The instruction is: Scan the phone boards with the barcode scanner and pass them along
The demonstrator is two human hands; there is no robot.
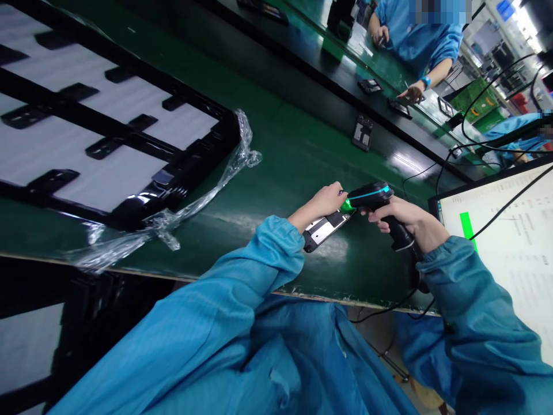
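A barcode scanner [371, 195] with a lit blue stripe is gripped by its handle in my right hand [401, 218]. Its green light falls at the fingertips of my left hand [327, 202]. That hand is closed at the upper end of an opened phone body [322, 229], which lies on the green bench. Black frame and pale metal parts show on the phone body. What the left fingers pinch, if anything, is hidden.
A black tray [185, 167] with grey compartments and clear plastic wrap [207, 193] lies left. A monitor [496, 230] stands right, with cables nearby. Another phone body [362, 132] rests ahead. Across the line, a co-worker's hand [412, 92] touches a device.
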